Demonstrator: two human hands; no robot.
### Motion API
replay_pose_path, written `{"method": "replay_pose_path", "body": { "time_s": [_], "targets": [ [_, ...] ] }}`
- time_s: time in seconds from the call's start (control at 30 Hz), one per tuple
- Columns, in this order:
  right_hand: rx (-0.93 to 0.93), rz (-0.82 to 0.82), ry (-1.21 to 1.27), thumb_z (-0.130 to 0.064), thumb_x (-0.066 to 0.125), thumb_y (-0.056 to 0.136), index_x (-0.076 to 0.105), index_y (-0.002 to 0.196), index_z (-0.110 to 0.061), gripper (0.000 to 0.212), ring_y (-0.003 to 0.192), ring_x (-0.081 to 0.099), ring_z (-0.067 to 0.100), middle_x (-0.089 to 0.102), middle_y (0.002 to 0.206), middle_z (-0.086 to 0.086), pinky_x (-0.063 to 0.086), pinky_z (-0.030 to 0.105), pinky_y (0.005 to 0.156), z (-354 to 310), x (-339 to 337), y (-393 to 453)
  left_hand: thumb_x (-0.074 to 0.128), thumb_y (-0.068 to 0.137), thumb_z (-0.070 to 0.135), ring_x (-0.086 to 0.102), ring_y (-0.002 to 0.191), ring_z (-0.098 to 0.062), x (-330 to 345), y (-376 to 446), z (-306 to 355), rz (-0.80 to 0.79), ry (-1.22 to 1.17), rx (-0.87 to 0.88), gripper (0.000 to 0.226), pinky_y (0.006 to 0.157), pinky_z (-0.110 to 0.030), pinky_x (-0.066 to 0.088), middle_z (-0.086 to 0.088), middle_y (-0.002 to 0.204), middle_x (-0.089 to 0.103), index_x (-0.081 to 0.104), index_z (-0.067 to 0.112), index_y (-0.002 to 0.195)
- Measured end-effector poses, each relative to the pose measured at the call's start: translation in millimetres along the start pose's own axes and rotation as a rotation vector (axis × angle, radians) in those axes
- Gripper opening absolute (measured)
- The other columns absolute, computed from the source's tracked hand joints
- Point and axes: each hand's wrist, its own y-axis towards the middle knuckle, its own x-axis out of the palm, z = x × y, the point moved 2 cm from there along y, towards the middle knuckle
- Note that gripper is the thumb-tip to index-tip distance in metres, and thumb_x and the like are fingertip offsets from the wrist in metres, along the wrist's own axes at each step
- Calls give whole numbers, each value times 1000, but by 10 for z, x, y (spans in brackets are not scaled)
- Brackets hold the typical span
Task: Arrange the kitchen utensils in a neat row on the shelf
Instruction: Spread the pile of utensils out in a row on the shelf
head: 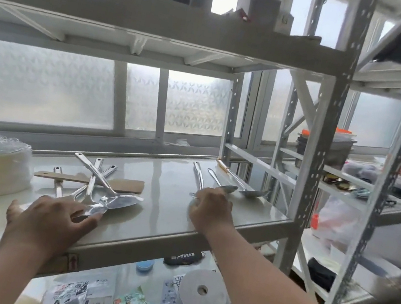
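Three shiny steel utensils point(218, 181) are lined at two o'clock on the glossy shelf point(166, 207); four more cross one flat wooden spatula point(119, 184) at ten. The right hand point(210, 210) is curled on one end, exact grip hidden; left hand point(50, 219) fingers are spread flat.

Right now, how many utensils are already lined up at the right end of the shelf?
3: one under the right hand, handle pointing back; a spoon beside it; a ladle farthest right. The heap stays unsorted.

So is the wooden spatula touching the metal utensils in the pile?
Touching. The head view shows the wooden spatula lying flat on the shelf, with several metal utensils from the pile crossing directly over it.
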Motion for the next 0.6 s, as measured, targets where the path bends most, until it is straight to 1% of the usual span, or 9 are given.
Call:
{"method": "replay_pose_path", "body": {
  "time_s": [0.07,0.1,0.17,0.23,0.33,0.37,0.43,0.53,0.6],
  "targets": [
    [-24,52,-31,-27,53,81,75,104,-18,33,128,43,32,68,113,1,35,45,102,20,13,-36,48,85,84,55,89,-14,20,14,-11,9,7,2,55,94,-51,32,17,75,62,71,35,74],
    [-28,83,-48,-30,53,80,75,104,-19,34,127,41,32,67,112,-1,34,45,100,31,19,-54,47,84,85,55,89,-13,31,19,-19,12,10,6,57,94,-51,32,16,74,62,71,34,74],
    [-37,121,-68,-32,53,83,77,101,-18,33,125,44,35,67,109,3,38,44,96,54,31,-56,45,84,86,55,90,-13,36,24,-25,13,19,15,58,96,-51,33,16,74,62,71,35,74],
    [-55,116,-76,-34,51,85,80,95,-17,35,112,57,38,72,100,8,43,44,97,92,75,10,44,84,86,55,90,-13,39,25,-28,17,23,15,59,97,-51,33,16,74,61,71,35,74],
    [-44,65,-23,-30,47,87,80,89,-15,36,97,64,39,74,88,11,36,49,110,118,144,103,41,83,87,56,89,-13,50,29,-38,24,23,23,63,95,-51,34,16,73,62,71,33,75],
    [-44,58,8,-27,49,88,80,88,-14,33,96,64,38,75,88,12,36,47,111,107,139,99,39,82,88,56,89,-13,57,32,-43,28,23,26,64,95,-51,34,16,73,62,71,32,75],
    [-59,73,50,-20,53,90,79,90,-9,28,92,64,36,75,89,15,41,39,102,80,108,76,39,82,88,57,89,-14,64,32,-48,27,18,29,63,95,-51,35,16,74,63,70,34,73],
    [-33,78,123,-18,53,91,76,93,-6,26,93,61,36,73,91,18,44,36,91,72,84,62,43,84,86,56,90,-14,65,29,-43,28,1,34,58,99,-53,36,17,75,62,69,36,70],
    [-28,82,143,-20,53,91,74,99,-7,26,97,60,34,72,91,18,46,35,89,75,79,55,42,84,86,56,89,-14,66,30,-46,26,-2,35,58,100,-54,37,16,75,63,68,36,69]
  ]
}}
